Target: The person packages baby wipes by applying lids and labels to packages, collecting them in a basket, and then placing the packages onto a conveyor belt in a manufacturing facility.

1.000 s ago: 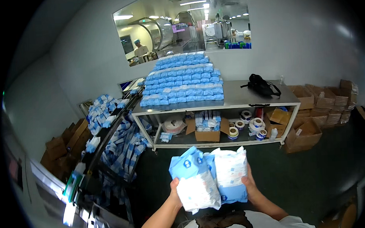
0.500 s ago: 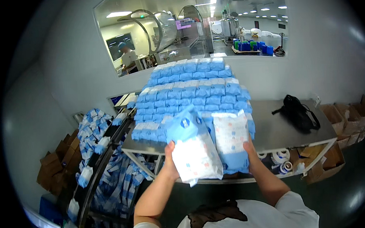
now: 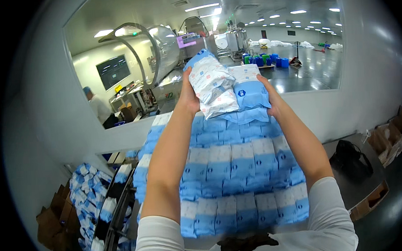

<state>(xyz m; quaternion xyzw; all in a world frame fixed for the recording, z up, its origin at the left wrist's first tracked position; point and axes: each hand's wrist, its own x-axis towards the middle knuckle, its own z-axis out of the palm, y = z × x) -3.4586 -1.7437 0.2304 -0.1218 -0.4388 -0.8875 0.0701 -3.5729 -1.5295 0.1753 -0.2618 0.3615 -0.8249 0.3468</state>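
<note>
Both my arms reach forward and up over a tiered stack of soft blue-and-white packs (image 3: 243, 164). My left hand (image 3: 189, 93) grips the outer side of a tilted pack (image 3: 209, 78) with a white, flower-printed face and a blue end. On the other side, my right hand (image 3: 271, 97) holds the edge of a second pack (image 3: 252, 92), white above and blue below. The two packs lie side by side between my hands, above the top rows. More white and blue wrapping shows just under them; whether it is held or part of the stack, I cannot tell.
On the left runs a conveyor (image 3: 113, 199) carrying packs, beside a heap of packs (image 3: 85, 193) and cardboard boxes (image 3: 53, 226). A black bag (image 3: 352, 157) lies on the metal table (image 3: 342, 177) at right. Behind the window are machines and a person (image 3: 99, 107).
My hands have moved forward and up with the packs, from in front of the stack to above its top rows. The view has tilted up, and the packs have turned.
</note>
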